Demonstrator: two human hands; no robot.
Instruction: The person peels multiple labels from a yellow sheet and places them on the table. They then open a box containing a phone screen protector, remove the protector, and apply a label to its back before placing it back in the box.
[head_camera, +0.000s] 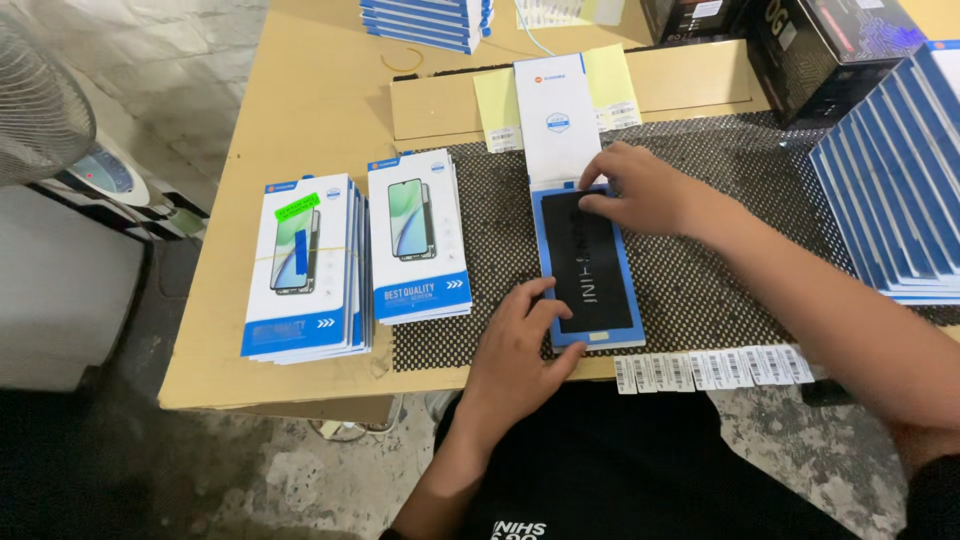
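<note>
An open blue tray (625, 290) lies on the black mesh mat (700, 290), with a black phone screen panel (590, 265) resting in it. Its white lid sleeve (555, 115) sticks out beyond the tray's far end. My left hand (515, 350) rests flat on the tray's near left edge, thumb at the near end. My right hand (640, 190) presses its fingertips on the far end of the black panel. Neither hand grips anything.
Two stacks of white and blue screen boxes (305, 265) (418, 235) stand left of the mat. More blue-edged boxes (895, 190) fan out at right. A strip of barcode labels (710, 368) lies at the table's near edge. Dark cartons (820, 50) and a fan (35, 95) are nearby.
</note>
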